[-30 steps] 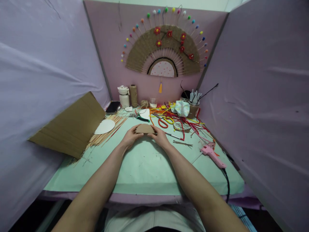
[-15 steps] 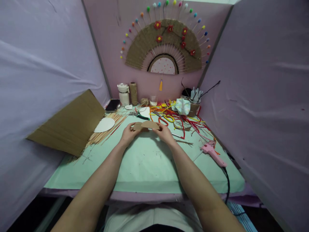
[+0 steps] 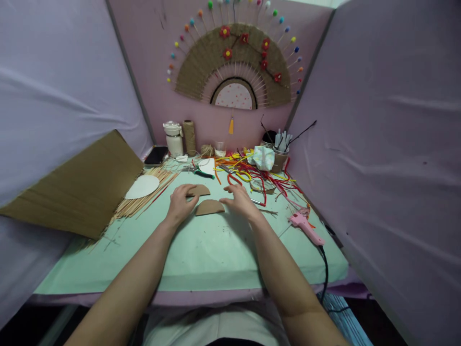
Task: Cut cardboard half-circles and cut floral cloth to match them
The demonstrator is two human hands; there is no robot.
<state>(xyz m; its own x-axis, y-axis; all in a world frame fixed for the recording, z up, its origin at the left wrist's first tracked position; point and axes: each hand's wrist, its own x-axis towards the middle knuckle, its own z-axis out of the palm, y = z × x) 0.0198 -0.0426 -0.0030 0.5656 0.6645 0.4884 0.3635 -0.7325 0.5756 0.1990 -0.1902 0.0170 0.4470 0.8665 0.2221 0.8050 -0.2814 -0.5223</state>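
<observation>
Two brown cardboard half-circles lie on the green-covered table, one behind the other. The nearer half-circle [image 3: 209,207] has its straight edge towards me. My left hand [image 3: 181,204] is open, its fingertips at the left end of the farther half-circle [image 3: 200,191] and its thumb by the left end of the nearer one. Whether it touches either is hard to make out. To the right, my right hand [image 3: 240,199] is open too, thumb and fingers apart, close to the nearer piece's right end.
A pink glue gun [image 3: 306,228] lies at the right with its cord over the table edge. Red-handled scissors [image 3: 235,179], green-handled pliers [image 3: 203,174] and coloured pipe cleaners [image 3: 257,175] lie behind. Thin sticks [image 3: 142,199] and a large cardboard sheet [image 3: 79,187] are at left.
The cardboard half-circles, earlier held up in both hands, now lie apart on the table. My hands have opened, and the right one has let go. The view has shifted slightly right.
</observation>
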